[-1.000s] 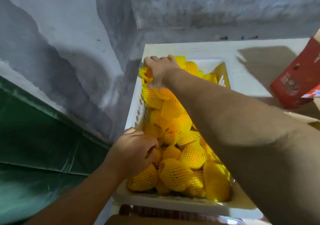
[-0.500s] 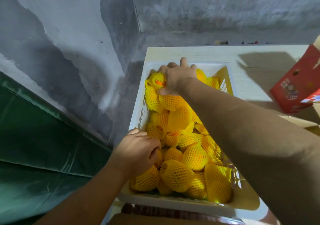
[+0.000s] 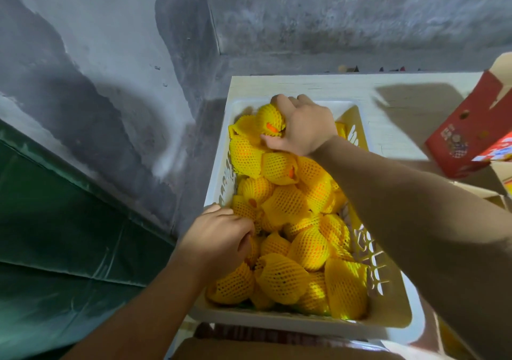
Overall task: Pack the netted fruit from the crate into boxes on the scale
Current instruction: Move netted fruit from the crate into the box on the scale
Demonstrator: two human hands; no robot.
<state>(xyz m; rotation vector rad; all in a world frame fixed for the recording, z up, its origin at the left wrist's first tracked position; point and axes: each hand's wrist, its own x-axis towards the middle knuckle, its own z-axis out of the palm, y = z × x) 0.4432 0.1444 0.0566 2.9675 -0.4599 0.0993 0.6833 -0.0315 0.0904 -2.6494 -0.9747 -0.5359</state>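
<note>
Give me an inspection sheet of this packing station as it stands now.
Surface: white table, bare strip behind the crate.
Job's things: white crate heaped with yellow-netted fruit; red box open at the right; scale not visible.
Clutter: small dark bits along the wall foot behind the table, too small to identify.
Grippers: right hand grips a netted fruit at the far end of the crate; left hand, fingers curled, digs into fruit near the crate's left wall.
Cables: nothing seen.
Surroundings: grey stained wall corner; green sheet at lower left.
</note>
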